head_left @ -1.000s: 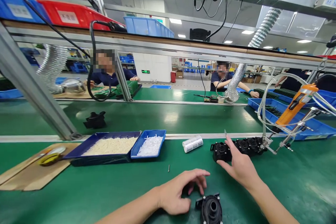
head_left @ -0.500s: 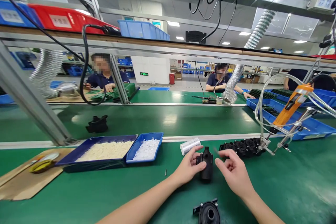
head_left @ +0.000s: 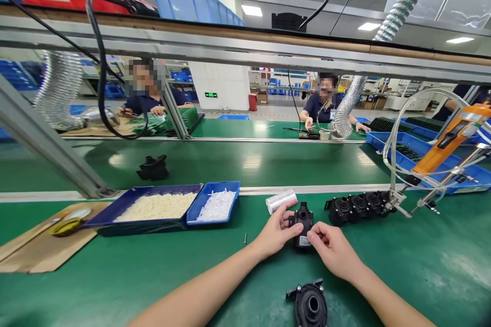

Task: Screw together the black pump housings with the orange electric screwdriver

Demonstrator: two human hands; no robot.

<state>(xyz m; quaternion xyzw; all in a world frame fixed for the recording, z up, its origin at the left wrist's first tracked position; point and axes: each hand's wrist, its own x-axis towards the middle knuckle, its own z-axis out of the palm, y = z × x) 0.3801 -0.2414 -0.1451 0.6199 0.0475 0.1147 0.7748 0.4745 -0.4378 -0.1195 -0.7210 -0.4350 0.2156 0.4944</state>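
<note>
Left hand (head_left: 275,232) grips small black plastic pump body (head_left: 303,225) from left; right hand (head_left: 332,250) pinches white label on its front. Pump stands on green desk (head_left: 115,276), just behind round black plastic cap (head_left: 310,305), near clear tape roll (head_left: 281,200).

Bare green mat (head_left: 422,265) is lying open to the right of the hands, while a black cap (head_left: 310,305) is sitting near, a row of black housings (head_left: 358,206) far right, and blue trays (head_left: 161,208) far left.

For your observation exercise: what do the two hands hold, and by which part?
Left hand grips the black pump part by its left side; right hand pinches its white label.
</note>
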